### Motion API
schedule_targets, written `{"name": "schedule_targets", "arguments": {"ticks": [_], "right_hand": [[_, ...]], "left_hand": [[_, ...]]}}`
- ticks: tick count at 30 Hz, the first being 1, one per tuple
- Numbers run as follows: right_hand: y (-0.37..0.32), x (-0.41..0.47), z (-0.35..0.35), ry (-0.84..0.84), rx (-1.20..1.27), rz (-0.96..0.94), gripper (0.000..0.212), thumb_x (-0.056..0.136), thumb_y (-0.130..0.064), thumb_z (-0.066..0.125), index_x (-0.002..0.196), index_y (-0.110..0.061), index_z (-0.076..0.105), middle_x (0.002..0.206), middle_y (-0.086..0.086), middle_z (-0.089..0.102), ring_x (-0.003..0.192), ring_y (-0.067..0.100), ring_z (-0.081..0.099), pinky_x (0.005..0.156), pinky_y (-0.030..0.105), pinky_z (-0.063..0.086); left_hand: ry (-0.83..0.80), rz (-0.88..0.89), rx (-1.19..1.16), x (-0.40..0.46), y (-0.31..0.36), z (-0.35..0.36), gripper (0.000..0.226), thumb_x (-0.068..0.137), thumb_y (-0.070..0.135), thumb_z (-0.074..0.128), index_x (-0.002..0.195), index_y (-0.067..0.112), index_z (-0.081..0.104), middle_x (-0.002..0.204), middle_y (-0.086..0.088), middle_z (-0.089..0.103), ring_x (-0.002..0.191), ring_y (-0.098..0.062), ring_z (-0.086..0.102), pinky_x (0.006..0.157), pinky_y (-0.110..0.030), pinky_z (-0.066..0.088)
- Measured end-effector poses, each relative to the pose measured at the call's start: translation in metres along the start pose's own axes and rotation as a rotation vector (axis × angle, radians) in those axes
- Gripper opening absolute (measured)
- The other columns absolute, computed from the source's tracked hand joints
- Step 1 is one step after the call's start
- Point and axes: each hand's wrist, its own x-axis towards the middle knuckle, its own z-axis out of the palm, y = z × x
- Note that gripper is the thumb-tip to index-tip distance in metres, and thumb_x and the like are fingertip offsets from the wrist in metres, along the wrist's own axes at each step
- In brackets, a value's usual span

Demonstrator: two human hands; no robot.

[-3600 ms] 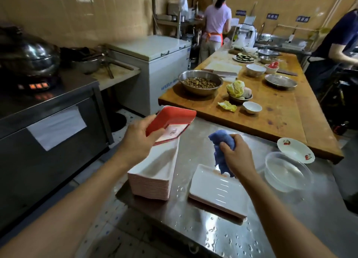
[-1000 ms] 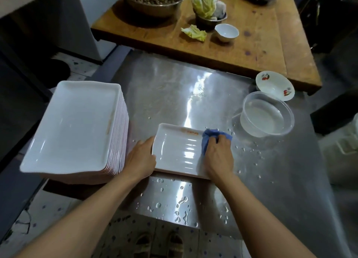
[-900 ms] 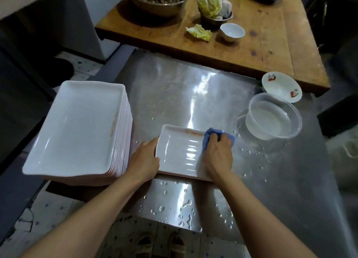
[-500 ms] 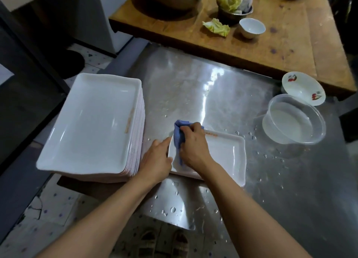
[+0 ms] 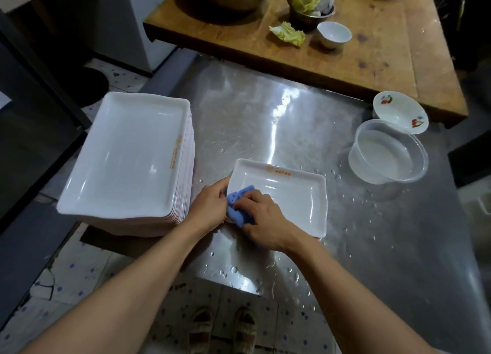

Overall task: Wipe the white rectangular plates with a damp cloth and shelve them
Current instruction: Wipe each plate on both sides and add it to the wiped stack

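Fingers (image 5: 248, 197) of the right hand (image 5: 263, 218) are curling round a blue cloth (image 5: 239, 207) and pressing it on the near left corner of a white plate (image 5: 287, 199). The left hand (image 5: 210, 207) is gripping that plate's left edge, fingers bent over the rim, keeping it from moving. The plate is lying flat on the steel bench (image 5: 265, 119), near its front edge.

The bench is looking wet with drops, so the plate could be sliding off the near edge if the rubbing is getting too hard or the left hand is letting go.

Just left, a tall stack of plates (image 5: 127, 154) is sitting partly over the bench's left side; a bump from the left arm could be tipping it. To the right, a clear tub of water (image 5: 388, 151) is standing, touching a small flowered bowl (image 5: 398, 111). Farther off, a wooden table (image 5: 372, 47) is holding cabbage (image 5: 288, 33) and bowls.
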Motion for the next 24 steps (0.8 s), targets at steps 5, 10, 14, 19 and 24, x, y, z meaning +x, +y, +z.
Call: {"name": "schedule_targets", "arguments": {"ticks": [5,10,14,19,24], "right_hand": [[-0.003,-0.009,0.003,0.059,-0.058,-0.031,0.039,0.090,-0.017,0.055,0.129,-0.019,0.052,0.131,0.008,0.043,0.110,0.028,0.041,0.094,0.035,0.034],[0.020,-0.037,-0.005,0.103,-0.139,0.055,0.040,0.091,-0.014,0.051,0.130,-0.022,0.049,0.134,0.005,0.042,0.114,0.024,0.041,0.096,0.034,0.036],[0.053,-0.065,-0.024,0.153,-0.260,0.237,0.049,0.086,-0.011,0.049,0.133,-0.025,0.046,0.135,0.001,0.041,0.117,0.023,0.044,0.094,0.035,0.034],[0.074,-0.055,-0.033,0.257,-0.331,0.340,0.033,0.092,-0.014,0.044,0.123,-0.013,0.055,0.129,0.008,0.046,0.113,0.027,0.048,0.091,0.034,0.039],[0.075,-0.006,-0.028,0.409,-0.172,0.288,0.032,0.093,-0.015,0.048,0.124,-0.010,0.052,0.124,0.015,0.042,0.113,0.033,0.044,0.084,0.038,0.046]], "left_hand": [[0.077,0.015,0.183,0.004,0.004,0.007,0.044,0.088,0.021,0.053,0.131,0.030,0.053,0.104,-0.011,0.067,0.094,-0.029,0.063,0.088,-0.041,0.051],[0.096,0.025,0.379,0.006,0.004,0.015,0.052,0.088,0.012,0.050,0.137,0.027,0.045,0.109,-0.018,0.062,0.099,-0.035,0.056,0.088,-0.039,0.048],[0.102,0.047,0.431,0.009,0.000,0.017,0.050,0.086,0.012,0.047,0.134,0.027,0.047,0.114,-0.013,0.061,0.098,-0.031,0.056,0.088,-0.038,0.047],[0.087,0.062,0.485,0.015,-0.004,0.015,0.048,0.085,0.013,0.048,0.131,0.026,0.047,0.108,-0.015,0.059,0.095,-0.033,0.054,0.086,-0.036,0.044],[0.082,0.074,0.509,0.015,-0.004,0.014,0.047,0.084,0.013,0.049,0.130,0.024,0.048,0.110,-0.015,0.057,0.098,-0.035,0.054,0.087,-0.038,0.045]]}}
